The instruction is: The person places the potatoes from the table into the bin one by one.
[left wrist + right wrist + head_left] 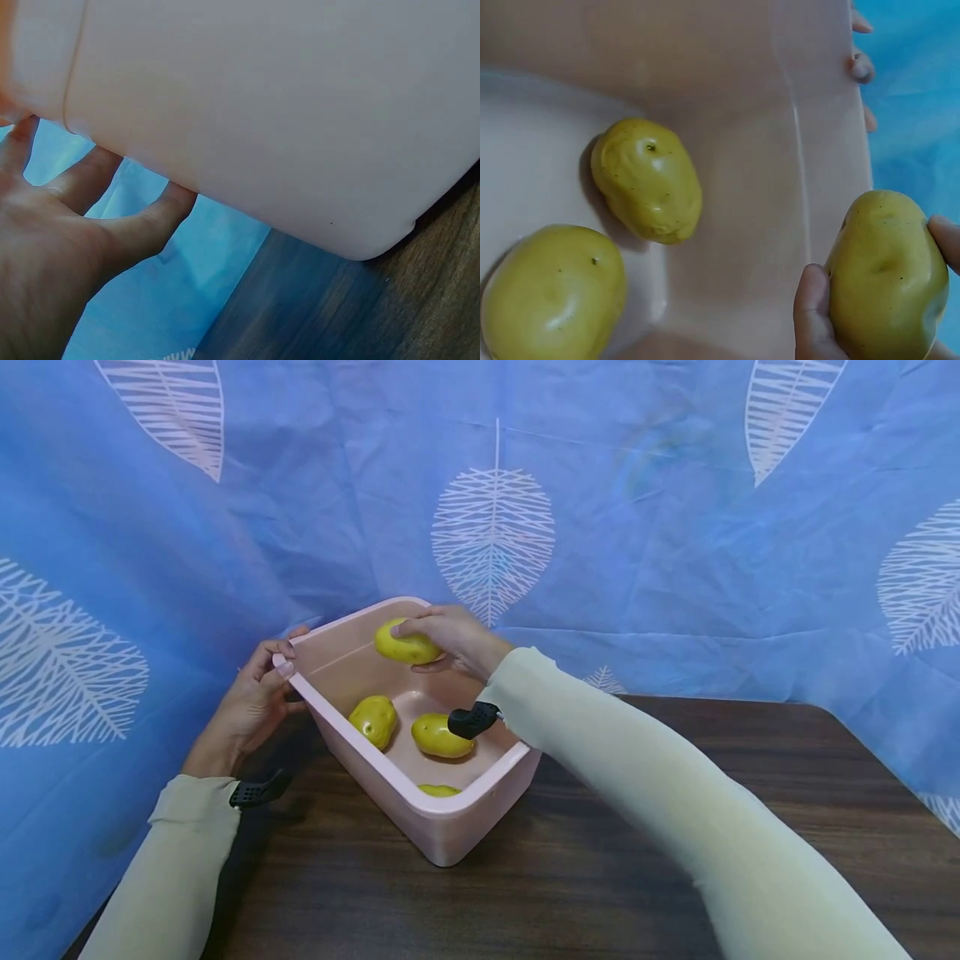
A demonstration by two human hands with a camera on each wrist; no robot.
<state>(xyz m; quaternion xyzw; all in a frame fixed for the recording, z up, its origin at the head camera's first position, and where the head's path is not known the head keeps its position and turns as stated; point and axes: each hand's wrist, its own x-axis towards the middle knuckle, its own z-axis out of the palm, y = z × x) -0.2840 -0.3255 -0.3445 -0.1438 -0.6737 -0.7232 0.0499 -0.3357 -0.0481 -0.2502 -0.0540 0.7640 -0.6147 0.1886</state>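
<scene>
A pink plastic bin point(345, 710) stands on the table, turned at an angle. My left hand point(258, 702) grips its rim at the left corner; the left wrist view shows fingers point(154, 225) of that hand against the outer wall. Above the bin's interior, toward its back, my right hand point(457, 639) holds a yellow potato point(405, 645) between thumb and fingers. On the bin's floor lie a potato point(372, 721) by the left wall, another potato point(438, 737) near the middle, and a third potato point(438, 790) mostly hidden behind the front wall.
A dark wooden table point(600, 860) extends in front of the bin and to its right. Behind it hangs a blue cloth point(645, 543) with white leaf prints, close to the bin's back. Black wrist straps point(474, 721) sit on both sleeves.
</scene>
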